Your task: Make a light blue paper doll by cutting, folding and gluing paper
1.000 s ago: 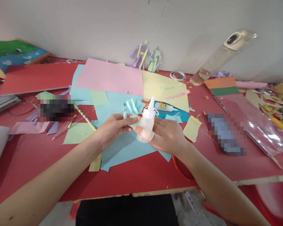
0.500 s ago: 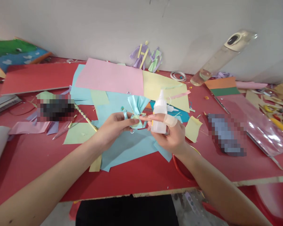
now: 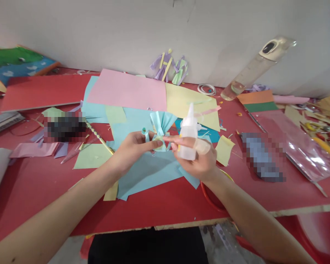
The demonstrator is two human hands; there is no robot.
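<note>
Red tabletop [image 3: 38, 183] against a pale wall, strewn with coloured paper sheets; I view it from above and behind my own two hands, which meet over the middle of the table, above a large light-blue sheet [image 3: 145, 172].

My left hand [image 3: 132, 146] pinches the waist of a pleated light-blue paper bow [image 3: 160, 126], thumb and forefinger closed together on it; the fan of pleats opens upward and away from me, toward the far edge. My right hand [image 3: 200, 161] is wrapped around a small translucent glue bottle [image 3: 187, 137], fingers clamped on its body, with a plaster on one finger.

Key relation: the bottle stands just right of the bow, close beside it. Its long axis is nearly upright, the nozzle pointing up and toward the far edge, not at the pinched waist. One right fingertip reaches leftward to the bow's waist, so both hands touch the paper, the left holding it.

A pink sheet [image 3: 126, 90] and a yellow sheet [image 3: 181, 99] lie beyond, toward the far edge.
</note>
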